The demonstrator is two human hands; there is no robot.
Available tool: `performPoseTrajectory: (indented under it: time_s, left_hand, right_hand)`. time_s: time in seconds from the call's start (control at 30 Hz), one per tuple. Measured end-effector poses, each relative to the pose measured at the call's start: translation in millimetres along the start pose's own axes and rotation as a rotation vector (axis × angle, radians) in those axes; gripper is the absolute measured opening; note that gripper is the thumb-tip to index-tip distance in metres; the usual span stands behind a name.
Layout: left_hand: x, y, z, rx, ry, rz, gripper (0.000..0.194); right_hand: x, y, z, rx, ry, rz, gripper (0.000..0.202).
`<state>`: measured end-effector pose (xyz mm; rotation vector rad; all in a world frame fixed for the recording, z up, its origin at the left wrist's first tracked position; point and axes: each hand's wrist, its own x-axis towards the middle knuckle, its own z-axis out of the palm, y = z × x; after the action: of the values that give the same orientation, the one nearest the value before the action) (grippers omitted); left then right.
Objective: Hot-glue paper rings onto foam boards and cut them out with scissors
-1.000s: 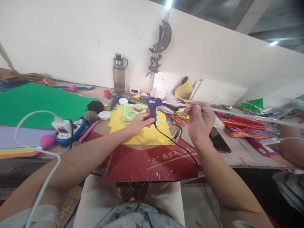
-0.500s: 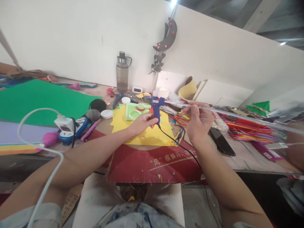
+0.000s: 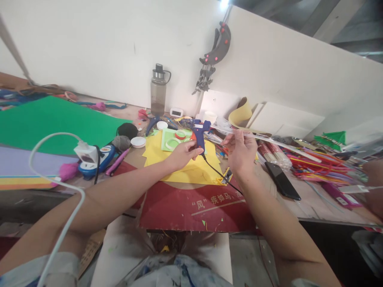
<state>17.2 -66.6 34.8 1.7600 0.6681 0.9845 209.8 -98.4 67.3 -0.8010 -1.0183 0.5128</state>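
Observation:
My left hand (image 3: 183,156) is closed around the handle of a blue hot glue gun (image 3: 202,128), its nozzle end pointing left. A long clear glue stick (image 3: 281,144) runs from the back of the gun out to the right. Between thumb and fingers, my right hand (image 3: 243,150) pinches this stick a short way behind the gun. Below the gun lie yellow sheets (image 3: 191,173) and a light green piece with rings (image 3: 171,143). A black cord (image 3: 220,174) trails from the handle.
A water bottle (image 3: 158,91) stands against the white wall. On the left are a green sheet (image 3: 56,123) and a blue power strip (image 3: 97,161) with a white plug. To the right lie a black phone (image 3: 283,181) and colourful pipe cleaners (image 3: 320,163). Another person's arm (image 3: 374,185) shows far right.
My right hand has come closer to the glue gun along the glue stick, whose far end now shows above the pipe cleaners. The left hand keeps its hold; the view has shifted slightly.

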Motion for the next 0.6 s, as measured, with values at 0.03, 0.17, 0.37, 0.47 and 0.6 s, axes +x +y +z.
performPoseTrajectory:
  time_s: [0.03,0.17,0.37,0.47,0.6]
  left_hand:
    - [0,-1,-0.1,-0.003,-0.003,-0.001,0.030]
    - [1,-2,1.2,-0.030,0.025,-0.004,0.028]
    - [2,-5,4.0,0.035,0.049,0.023,0.021]
    - [1,-6,4.8,0.133,0.048,0.034,0.019]
    - [-1,-1,1.1,0.188,-0.026,0.019,0.025]
  right_hand:
    - [1,2,1,0.002,0.004,0.003,0.047]
    - [3,7,5,-0.061,-0.079,0.023,0.041]
    - [-6,13,20,-0.408,-0.537,0.095,0.046]
    - [-8,20,25,-0.472,-0.588,0.137,0.047]
    - [-9,32,21,-0.312,-0.434,0.201,0.042]
